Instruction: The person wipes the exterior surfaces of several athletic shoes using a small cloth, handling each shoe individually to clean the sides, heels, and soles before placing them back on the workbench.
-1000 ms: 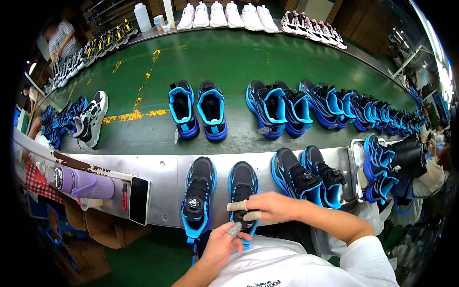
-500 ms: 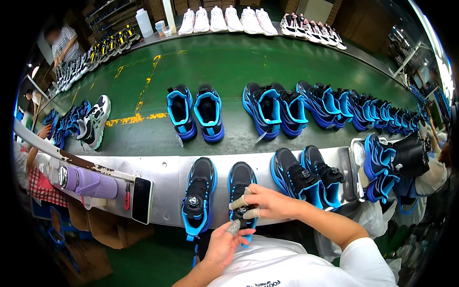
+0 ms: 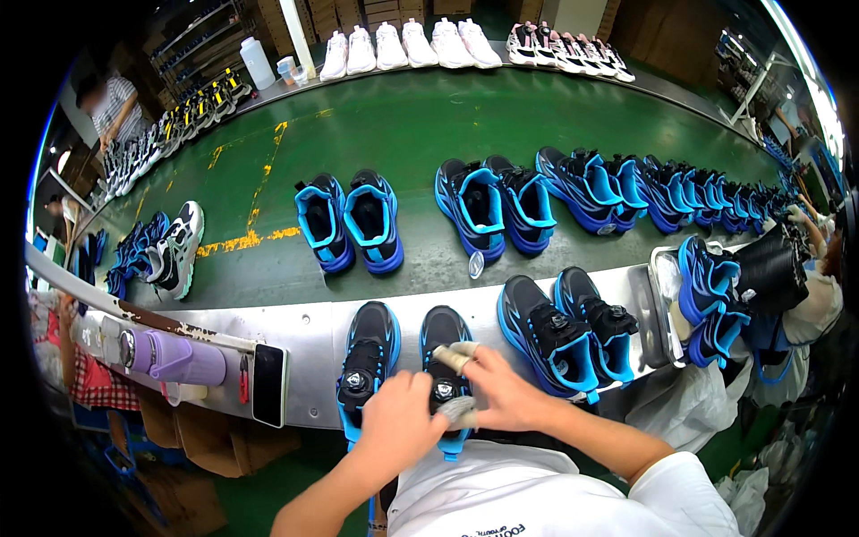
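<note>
You are working on a black knit sneaker (image 3: 446, 328) with bright blue trim, standing right in front of you on the smooth metal desk (image 3: 309, 345), toe pointing to 12 o'clock. Its matching sneaker (image 3: 369, 338) is standing just beside it at 9 o'clock. Your left hand (image 3: 400, 419) is curling, knuckles up, over the space between the two collars; your right hand (image 3: 506, 392) is reaching in from 4 o'clock, fingers standing apart, beige covers (image 3: 455, 357) sheathing fingertips. Blur is hiding whether either hand is pinching anything. A grey, rough-textured finger cover (image 3: 458, 408) is showing between them. At 2 o'clock another blue-trimmed pair (image 3: 537, 327) is resting on the metal; at 9 o'clock a flat, glossy phone (image 3: 268, 385) is lying near a lilac cylindrical tumbler (image 3: 197, 360).

The round closure dial (image 3: 444, 391) is carrying a pale emblem, and your white shirt (image 3: 573, 497) is showing small dark lettering. A pale oval tag (image 3: 476, 265) is hanging off a sneaker on the green belt (image 3: 358, 121) at 1 o'clock.

Compared with half a second ago, your left hand is sitting higher, and your right hand is leaving the dial more exposed.
</note>
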`<action>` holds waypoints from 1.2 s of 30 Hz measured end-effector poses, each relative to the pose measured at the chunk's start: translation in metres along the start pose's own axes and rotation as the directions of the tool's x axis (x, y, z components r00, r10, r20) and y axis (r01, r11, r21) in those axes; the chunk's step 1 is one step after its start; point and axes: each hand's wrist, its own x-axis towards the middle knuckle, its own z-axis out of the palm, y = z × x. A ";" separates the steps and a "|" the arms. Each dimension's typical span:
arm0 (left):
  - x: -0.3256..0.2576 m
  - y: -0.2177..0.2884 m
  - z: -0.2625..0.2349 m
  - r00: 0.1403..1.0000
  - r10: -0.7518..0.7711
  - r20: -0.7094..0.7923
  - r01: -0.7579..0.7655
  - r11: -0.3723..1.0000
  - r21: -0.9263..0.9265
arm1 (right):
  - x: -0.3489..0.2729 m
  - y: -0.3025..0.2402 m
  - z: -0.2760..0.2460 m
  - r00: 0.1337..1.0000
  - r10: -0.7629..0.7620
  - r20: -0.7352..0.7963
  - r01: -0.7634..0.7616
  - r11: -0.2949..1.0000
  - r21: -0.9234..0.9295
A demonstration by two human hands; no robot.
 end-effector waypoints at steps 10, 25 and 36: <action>0.040 0.022 0.019 0.968 0.127 0.214 -0.183 0.947 0.264 | -0.018 0.021 0.022 0.985 0.029 -0.171 -0.027 0.999 0.019; 0.012 0.016 0.025 0.998 -0.040 0.056 0.065 0.814 -0.577 | -0.011 0.041 -0.015 0.980 0.190 0.052 -0.192 0.870 0.455; 0.017 0.004 0.040 0.993 0.103 0.057 -0.044 0.776 -0.629 | -0.021 0.040 -0.019 0.972 0.224 0.074 -0.232 0.848 0.476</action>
